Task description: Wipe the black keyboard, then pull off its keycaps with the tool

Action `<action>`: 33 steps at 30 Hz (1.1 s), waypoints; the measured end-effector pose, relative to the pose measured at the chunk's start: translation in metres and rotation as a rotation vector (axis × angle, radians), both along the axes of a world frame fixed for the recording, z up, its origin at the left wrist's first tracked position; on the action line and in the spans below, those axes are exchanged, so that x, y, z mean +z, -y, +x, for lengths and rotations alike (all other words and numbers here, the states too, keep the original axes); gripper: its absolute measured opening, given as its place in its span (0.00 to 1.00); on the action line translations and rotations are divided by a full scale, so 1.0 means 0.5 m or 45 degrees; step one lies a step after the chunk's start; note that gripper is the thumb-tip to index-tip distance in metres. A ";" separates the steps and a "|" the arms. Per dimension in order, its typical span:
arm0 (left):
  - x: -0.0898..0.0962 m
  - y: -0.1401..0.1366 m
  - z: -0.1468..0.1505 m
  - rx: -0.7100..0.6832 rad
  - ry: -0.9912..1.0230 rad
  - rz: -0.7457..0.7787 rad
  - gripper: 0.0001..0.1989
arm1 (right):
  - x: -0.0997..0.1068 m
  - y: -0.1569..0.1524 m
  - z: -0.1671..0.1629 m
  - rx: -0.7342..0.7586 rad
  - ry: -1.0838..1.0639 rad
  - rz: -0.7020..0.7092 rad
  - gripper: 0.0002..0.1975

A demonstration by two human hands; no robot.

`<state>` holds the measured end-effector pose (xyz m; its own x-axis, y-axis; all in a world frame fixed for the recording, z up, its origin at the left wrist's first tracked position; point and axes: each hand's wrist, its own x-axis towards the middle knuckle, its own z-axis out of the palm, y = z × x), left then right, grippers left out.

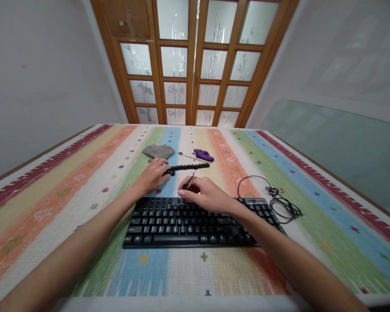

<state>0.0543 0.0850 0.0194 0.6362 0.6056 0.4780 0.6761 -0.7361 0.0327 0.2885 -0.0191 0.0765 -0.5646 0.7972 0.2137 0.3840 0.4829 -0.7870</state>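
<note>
A black keyboard lies on the striped tablecloth in front of me. Its top row looks lower than the rest, as if bare of keycaps. Beyond it, a line of black keycaps stretches across the cloth. My left hand is at the left end of this line, thumb and fingers closed around a keycap there; the grip is partly hidden. Above the keyboard's top edge, my right hand pinches a small dark metal tool whose thin tip points up. Its exact kind is unclear.
Behind the keycaps lie a folded grey cloth, a thin stick-like brush and a bunched purple cloth. The keyboard's coiled black cable rests at the right. Wooden glazed doors stand past the table's far edge.
</note>
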 end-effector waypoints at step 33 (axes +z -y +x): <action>0.007 0.143 -0.027 -0.098 0.406 -0.588 0.12 | -0.041 -0.075 -0.072 -0.185 -0.161 -0.697 0.14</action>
<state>0.0408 0.0136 0.0230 0.5541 0.7553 0.3499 0.5251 -0.6433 0.5572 0.2525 0.0182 0.0561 -0.4382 0.8780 -0.1927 0.3028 -0.0577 -0.9513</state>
